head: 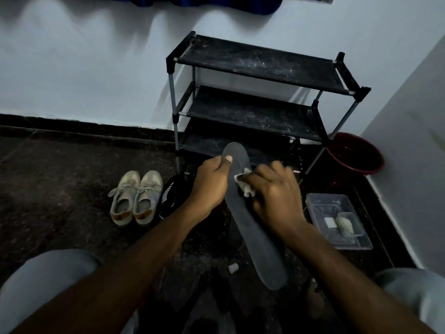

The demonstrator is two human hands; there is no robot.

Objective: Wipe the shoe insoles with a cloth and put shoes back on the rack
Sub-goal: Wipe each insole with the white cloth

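Holds insole [250, 230] off the floor [60, 177] before the rack [260, 66], far end pinched in left hand [212, 182]; presses cloth [246, 189] to its upper half, right hand [274, 191] curled round it; risks bending or dropping it under hard strokes, near end unsupported.

Long dark grey insole [255, 237] tilted up off the floor, crumpled whitish cloth [245, 189] pressed on it. Beige sneakers [144, 196] paired on the floor beside the dusty black three-shelf rack [260, 66].

Head view, downward, close over hands [240, 189]
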